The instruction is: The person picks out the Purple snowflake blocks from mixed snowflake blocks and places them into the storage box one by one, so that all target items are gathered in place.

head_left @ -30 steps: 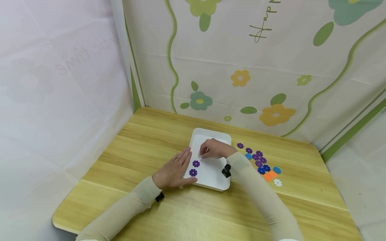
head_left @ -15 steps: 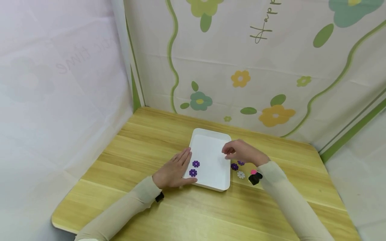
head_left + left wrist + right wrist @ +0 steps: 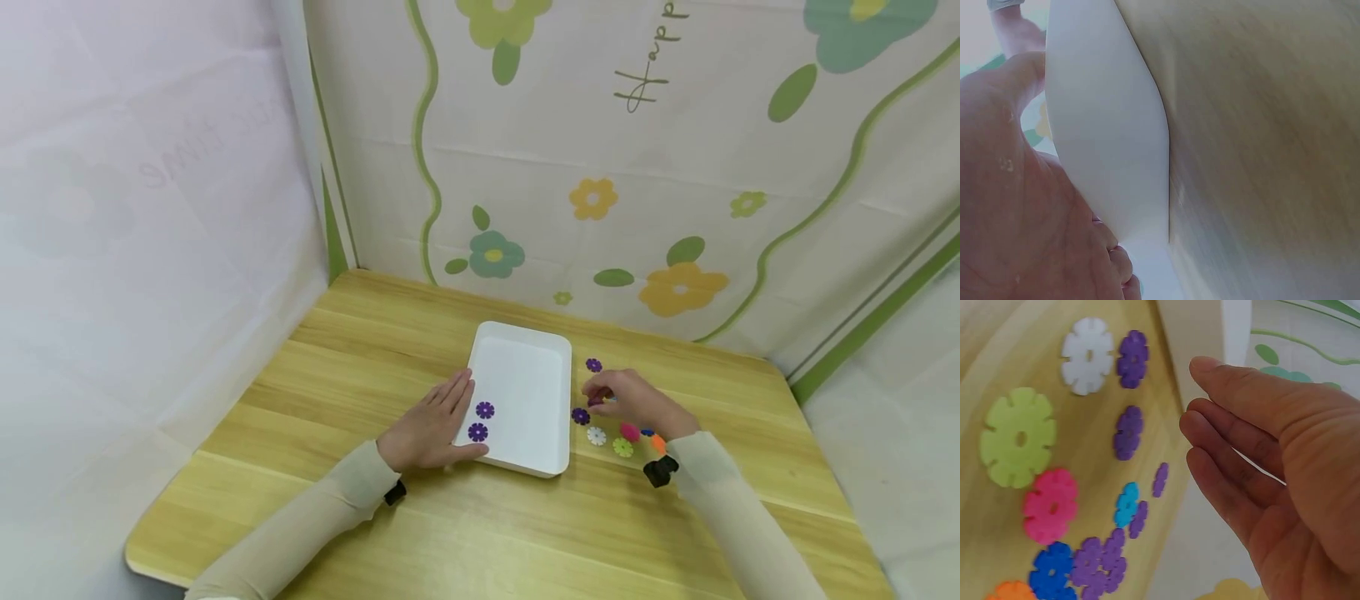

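Observation:
My left hand (image 3: 427, 429) lies with straight fingers along the left rim of a white tray (image 3: 532, 392), its thumb at the near edge. Two purple snowflake discs (image 3: 485, 410) lie inside the tray on the left, beside that hand. To the right of the tray, my right hand (image 3: 633, 400) is low over loose snowflake discs. A purple snowflake disc (image 3: 1128, 433) shows near its fingertips, and in the right wrist view thumb and fingers are apart with nothing between them. The hand hides part of the pile in the head view.
Around the right hand lie a white disc (image 3: 596, 436), a yellow-green disc (image 3: 623, 447), a pink disc (image 3: 630, 432), and blue, orange and more purple ones. The wooden table (image 3: 360, 333) ends at a flower-printed cloth (image 3: 525, 167) behind the tray.
My right hand has moved from over the tray, across its right rim, to the discs on the table. The left hand has stayed on the tray. Two discs remain at the same spots in it.

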`<act>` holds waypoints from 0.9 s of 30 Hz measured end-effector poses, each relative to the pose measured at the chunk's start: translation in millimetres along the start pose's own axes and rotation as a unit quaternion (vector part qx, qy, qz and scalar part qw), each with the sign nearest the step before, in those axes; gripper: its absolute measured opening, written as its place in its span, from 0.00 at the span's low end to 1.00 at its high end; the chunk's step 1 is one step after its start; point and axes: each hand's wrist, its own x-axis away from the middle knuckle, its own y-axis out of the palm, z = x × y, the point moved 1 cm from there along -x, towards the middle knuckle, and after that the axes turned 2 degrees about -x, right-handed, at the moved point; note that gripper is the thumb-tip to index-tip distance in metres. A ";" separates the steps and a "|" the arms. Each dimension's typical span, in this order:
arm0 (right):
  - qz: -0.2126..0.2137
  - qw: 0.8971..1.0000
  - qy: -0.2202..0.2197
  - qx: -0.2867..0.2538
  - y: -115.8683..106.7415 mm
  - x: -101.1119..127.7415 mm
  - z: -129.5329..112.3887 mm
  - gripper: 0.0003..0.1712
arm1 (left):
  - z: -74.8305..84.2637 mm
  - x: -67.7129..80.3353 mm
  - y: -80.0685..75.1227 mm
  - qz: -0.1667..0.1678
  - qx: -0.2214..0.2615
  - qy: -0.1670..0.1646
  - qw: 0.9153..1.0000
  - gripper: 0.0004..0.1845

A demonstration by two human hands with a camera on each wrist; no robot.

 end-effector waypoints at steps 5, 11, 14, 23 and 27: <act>0.002 1.000 0.003 -0.009 13.8 3.1 4.5 0.15 | 1.2 0.8 -0.3 -0.005 -0.008 -0.002 1.000 0.58; 0.014 1.000 0.015 -0.016 22.9 -0.3 4.3 0.15 | 2.2 1.8 -2.6 -0.007 -0.007 -0.006 1.000 0.58; 0.011 0.999 0.026 -0.022 26.2 -1.9 5.2 0.14 | 2.5 2.0 -3.3 -0.008 -0.008 -0.004 1.000 0.59; 0.010 1.000 0.017 -0.007 28.0 -8.0 9.8 0.15 | 1.2 0.6 -2.2 0.000 -0.003 -0.001 1.000 0.58; -0.002 1.000 0.016 -0.011 25.5 -12.2 11.0 0.15 | 1.8 0.8 -3.1 -0.003 -0.007 0.000 1.000 0.58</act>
